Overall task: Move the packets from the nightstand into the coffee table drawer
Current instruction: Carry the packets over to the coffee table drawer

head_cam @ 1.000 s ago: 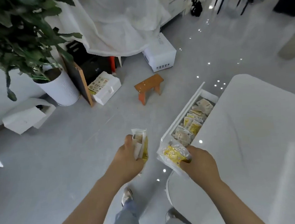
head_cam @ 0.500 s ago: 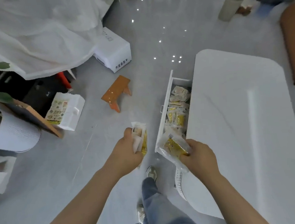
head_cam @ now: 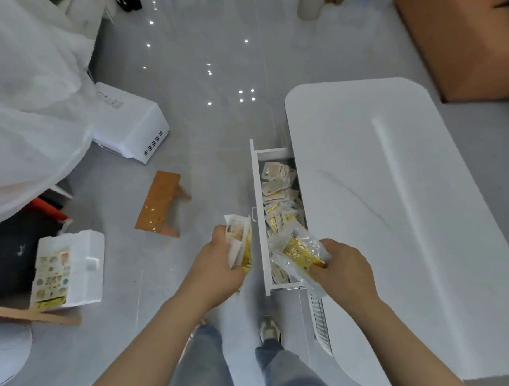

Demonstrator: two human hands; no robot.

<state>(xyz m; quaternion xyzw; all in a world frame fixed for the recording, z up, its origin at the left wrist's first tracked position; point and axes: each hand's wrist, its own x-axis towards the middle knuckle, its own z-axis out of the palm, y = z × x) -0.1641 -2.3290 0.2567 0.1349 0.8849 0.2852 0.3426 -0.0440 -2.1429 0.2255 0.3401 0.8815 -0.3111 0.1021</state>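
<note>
The left hand [head_cam: 219,265] grips a small stack of packets [head_cam: 238,239] just outside the open drawer [head_cam: 255,186], the right hand [head_cam: 343,269] clutches a yellow bundle [head_cam: 297,250] over its near end, and loose packets [head_cam: 277,188] lie inside, under the white tabletop [head_cam: 401,211] edge.

Packets [head_cam: 297,249] yellow & clear w/ white edges, drawer [head_cam: 258,192] white, stool [head_cam: 159,205] orange, floor [head_cam: 211,129] glossy grey.
</note>
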